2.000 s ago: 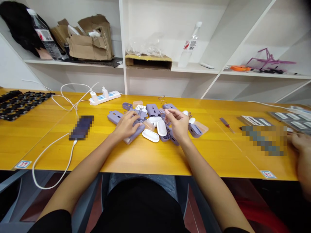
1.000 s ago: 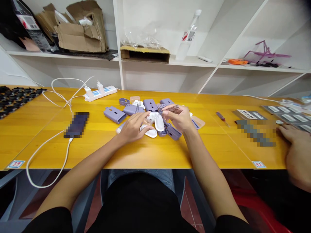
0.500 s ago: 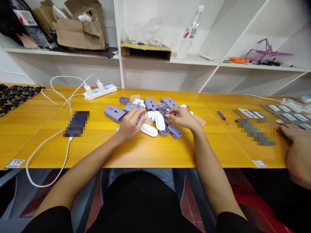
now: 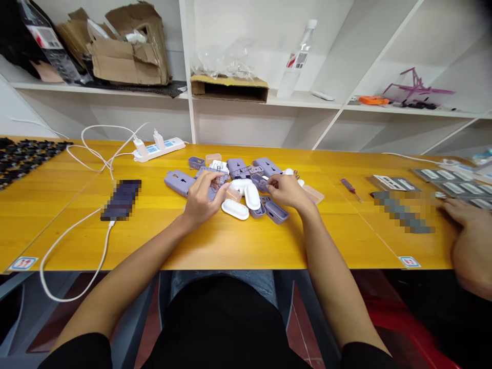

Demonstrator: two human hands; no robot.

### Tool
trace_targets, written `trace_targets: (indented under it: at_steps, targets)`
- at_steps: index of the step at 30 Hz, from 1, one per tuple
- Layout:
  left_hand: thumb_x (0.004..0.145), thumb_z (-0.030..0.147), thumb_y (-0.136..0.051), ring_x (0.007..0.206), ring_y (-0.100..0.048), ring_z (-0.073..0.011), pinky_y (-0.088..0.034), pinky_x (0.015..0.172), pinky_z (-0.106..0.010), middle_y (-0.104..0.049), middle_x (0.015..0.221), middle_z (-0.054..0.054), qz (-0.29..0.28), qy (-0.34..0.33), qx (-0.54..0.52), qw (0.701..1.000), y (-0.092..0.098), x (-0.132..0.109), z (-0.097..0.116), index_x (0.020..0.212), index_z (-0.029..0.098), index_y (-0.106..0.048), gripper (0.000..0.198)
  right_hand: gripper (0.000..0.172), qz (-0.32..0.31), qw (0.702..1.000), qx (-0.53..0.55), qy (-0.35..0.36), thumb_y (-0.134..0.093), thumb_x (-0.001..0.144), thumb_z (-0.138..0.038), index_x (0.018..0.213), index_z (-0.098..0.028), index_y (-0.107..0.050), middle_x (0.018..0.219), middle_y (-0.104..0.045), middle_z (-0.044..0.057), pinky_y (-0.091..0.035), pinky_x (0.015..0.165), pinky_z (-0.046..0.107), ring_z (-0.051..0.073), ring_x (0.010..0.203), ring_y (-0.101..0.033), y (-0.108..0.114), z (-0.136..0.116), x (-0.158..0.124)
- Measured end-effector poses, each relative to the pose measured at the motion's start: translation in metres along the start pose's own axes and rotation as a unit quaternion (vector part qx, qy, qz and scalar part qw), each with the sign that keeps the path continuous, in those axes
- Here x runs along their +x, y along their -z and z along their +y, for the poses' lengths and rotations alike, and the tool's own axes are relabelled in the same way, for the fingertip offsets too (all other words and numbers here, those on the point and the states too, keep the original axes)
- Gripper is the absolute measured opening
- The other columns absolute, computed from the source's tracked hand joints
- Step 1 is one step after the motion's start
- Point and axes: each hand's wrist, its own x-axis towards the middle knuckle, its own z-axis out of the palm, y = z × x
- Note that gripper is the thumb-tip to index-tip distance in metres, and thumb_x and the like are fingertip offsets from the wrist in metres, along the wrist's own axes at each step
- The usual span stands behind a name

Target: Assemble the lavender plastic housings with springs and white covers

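A pile of loose plastic parts lies between my hands. My left hand is at the pile's left side, its thumb and curved fingers apart, with thin coiled springs showing behind the gap. At the other side, my right hand has thumb and fingers pinched together at the end of a small purple plastic part; the fingertips are partly hidden. A white oval shell and a toothed white oval piece lie in front. Around them are a purple tray-like case and a slotted purple casing.
A phone on a white cable lies left, near a power strip. To the right are a screwdriver and another person's hand. Shelves behind hold a torn carton and a plastic bottle.
My left hand has opened wider between thumb and fingers and shifted slightly. My right hand's fingers have closed together at the purple part. The camera view has tilted a little.
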Motion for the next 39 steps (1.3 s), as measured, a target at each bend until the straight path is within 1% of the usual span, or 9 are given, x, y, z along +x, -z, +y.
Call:
trace_targets:
  at_steps: [6,10,13,17,20,22,25,31,39]
  targets:
    - [0.101,0.028,-0.080,0.081,-0.064,-0.0165,-0.059,0.079,-0.032,-0.064,0.091,-0.001,0.055,-0.030,-0.010,0.998,0.004,0.003,0.005,0.129,0.020,-0.063,0.033,0.029,0.042,0.932,0.361,-0.004,-0.088,0.083,-0.046,0.090,-0.020,-0.077,0.078,-0.077,0.002,-0.052,0.065,0.032,0.016,0.066,-0.063,0.011,-0.016,-0.005]
    - [0.100,0.031,-0.083,0.081,-0.066,-0.0170,-0.060,0.076,-0.032,-0.066,0.092,-0.002,0.039,-0.055,-0.024,0.997,0.007,0.005,0.008,0.128,0.022,-0.066,0.034,0.036,0.018,0.881,0.472,0.034,-0.097,0.078,-0.051,0.091,-0.022,-0.080,0.082,-0.078,0.002,-0.057,0.064,0.033,0.016,0.067,-0.067,0.003,-0.031,-0.009]
    - [0.101,0.032,-0.081,0.084,-0.069,-0.0168,-0.064,0.079,-0.034,-0.067,0.108,-0.007,0.020,-0.050,-0.029,0.998,0.006,0.003,0.008,0.126,0.023,-0.068,0.030,0.026,-0.004,0.859,0.503,0.099,-0.098,0.079,-0.044,0.091,-0.027,-0.082,0.103,-0.081,0.005,-0.063,0.079,0.040,0.021,0.091,-0.075,-0.005,-0.043,-0.013]
    - [0.102,0.032,-0.079,0.091,-0.074,-0.0177,-0.067,0.088,-0.038,-0.065,0.121,-0.010,0.005,-0.042,-0.051,0.998,0.003,0.001,0.005,0.122,0.023,-0.071,0.024,0.015,-0.017,0.885,0.431,0.176,-0.095,0.084,-0.044,0.086,-0.032,-0.086,0.140,-0.075,0.006,-0.054,0.116,0.058,0.033,0.137,-0.066,-0.010,-0.066,-0.023]
    - [0.103,0.021,-0.075,0.106,-0.075,-0.0219,-0.066,0.095,-0.040,-0.069,0.119,-0.011,-0.022,-0.061,-0.064,0.996,0.002,0.001,0.004,0.124,0.024,-0.071,0.021,0.007,0.083,0.922,0.328,0.188,-0.089,0.091,-0.043,0.087,-0.038,-0.087,0.158,-0.066,0.000,-0.046,0.123,0.063,0.037,0.154,-0.053,-0.009,-0.083,-0.033]
    - [0.105,0.014,-0.069,0.111,-0.075,-0.0220,-0.066,0.098,-0.040,-0.072,0.118,-0.011,-0.047,-0.075,-0.079,0.993,0.003,0.002,0.005,0.126,0.023,-0.071,0.023,0.004,0.089,0.937,0.262,0.214,-0.084,0.095,-0.041,0.092,-0.039,-0.087,0.158,-0.067,-0.002,-0.039,0.127,0.067,0.039,0.158,-0.049,-0.007,-0.088,-0.037]
    - [0.107,0.010,-0.063,0.113,-0.076,-0.0206,-0.065,0.100,-0.038,-0.073,0.121,-0.013,-0.077,-0.080,-0.104,0.988,0.003,0.000,0.005,0.126,0.021,-0.073,0.025,0.008,0.036,0.936,0.248,0.249,-0.077,0.101,-0.038,0.100,-0.037,-0.085,0.143,-0.077,0.002,-0.033,0.129,0.069,0.038,0.151,-0.058,-0.005,-0.089,-0.038]
    - [0.108,0.019,-0.067,0.114,-0.075,-0.0226,-0.064,0.098,-0.041,-0.073,0.120,-0.013,-0.091,-0.032,-0.144,0.985,-0.001,-0.003,0.008,0.117,0.021,-0.076,0.013,0.021,-0.057,0.893,0.401,0.199,-0.079,0.100,-0.048,0.099,-0.027,-0.080,0.139,-0.074,0.011,-0.053,0.115,0.052,0.030,0.130,-0.071,-0.014,-0.082,-0.034]
    - [0.109,0.026,-0.065,0.127,-0.071,-0.0252,-0.059,0.113,-0.051,-0.073,0.131,-0.015,-0.090,0.087,-0.227,0.966,0.000,0.003,0.015,0.111,0.021,-0.070,0.007,0.039,-0.058,0.872,0.465,0.138,-0.090,0.087,-0.058,0.096,-0.025,-0.071,0.127,-0.074,0.009,-0.055,0.109,0.044,0.027,0.124,-0.070,-0.020,-0.085,-0.031]
